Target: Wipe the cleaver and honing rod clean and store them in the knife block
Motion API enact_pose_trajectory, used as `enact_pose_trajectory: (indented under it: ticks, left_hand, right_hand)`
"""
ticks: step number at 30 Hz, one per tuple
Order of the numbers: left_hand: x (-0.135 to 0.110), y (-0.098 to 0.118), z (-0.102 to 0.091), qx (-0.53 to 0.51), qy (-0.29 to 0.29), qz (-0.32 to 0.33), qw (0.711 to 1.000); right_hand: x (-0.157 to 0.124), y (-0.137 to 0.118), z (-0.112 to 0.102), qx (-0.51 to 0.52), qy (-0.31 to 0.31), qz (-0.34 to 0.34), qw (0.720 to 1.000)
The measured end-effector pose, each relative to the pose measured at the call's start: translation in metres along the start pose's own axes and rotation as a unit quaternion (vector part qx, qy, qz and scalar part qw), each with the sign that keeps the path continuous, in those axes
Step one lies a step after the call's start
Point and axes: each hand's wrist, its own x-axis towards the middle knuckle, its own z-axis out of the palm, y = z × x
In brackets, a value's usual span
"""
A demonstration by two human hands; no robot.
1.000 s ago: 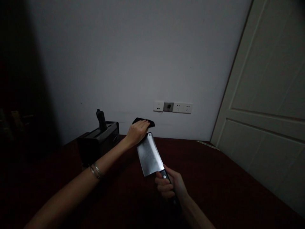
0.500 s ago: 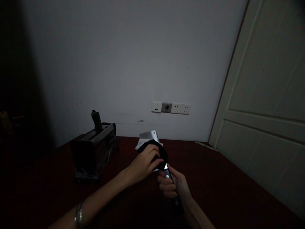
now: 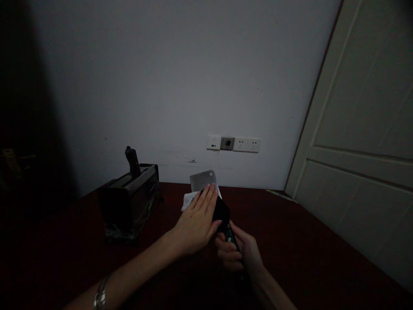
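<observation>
My right hand is wrapped around the black riveted handle of a cleaver. The broad metal blade points away from me, with a hole at its far corner. Over the blade's near part lies a black cloth, and my left hand rests flat on it, fingers stretched toward the blade's far end. A white cloth peeks out at the left of the blade. What lies beneath my left palm is hidden. A bracelet circles my left wrist.
On the left of the dark red table stands a knife block with one black handle sticking up. Behind are a wall with sockets and, at the right, a white panelled door. A thin strip lies near the table's back edge.
My left hand has gone from gripping the black cloth with curled fingers to lying flat on it, further along the blade. My right hand keeps its hold on the handle.
</observation>
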Motion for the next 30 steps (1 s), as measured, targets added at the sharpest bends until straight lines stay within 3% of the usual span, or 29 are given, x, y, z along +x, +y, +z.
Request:
enact_pose_trajectory:
  ticks: [6, 13, 21, 27, 30]
  left_hand:
    - [0.013, -0.014, -0.002, -0.01, -0.005, -0.024, 1.0]
    - [0.009, -0.003, -0.006, -0.043, -0.054, 0.032, 0.997]
    - [0.035, -0.042, 0.006, -0.042, -0.014, -0.038, 0.998]
    - [0.027, -0.014, 0.004, -0.014, -0.027, 0.009, 0.999]
    - [0.032, -0.018, 0.006, -0.015, -0.03, 0.004, 0.999]
  right_hand:
    - [0.001, 0.005, -0.002, -0.013, -0.003, 0.014, 1.0]
    - [0.001, 0.005, -0.007, -0.003, -0.011, 0.0, 1.0]
    - [0.003, 0.012, -0.009, -0.008, 0.012, 0.042, 0.999]
    - [0.002, 0.006, -0.007, -0.009, 0.003, 0.026, 1.0]
    - [0.002, 0.007, -0.006, 0.0, -0.013, 0.021, 1.0]
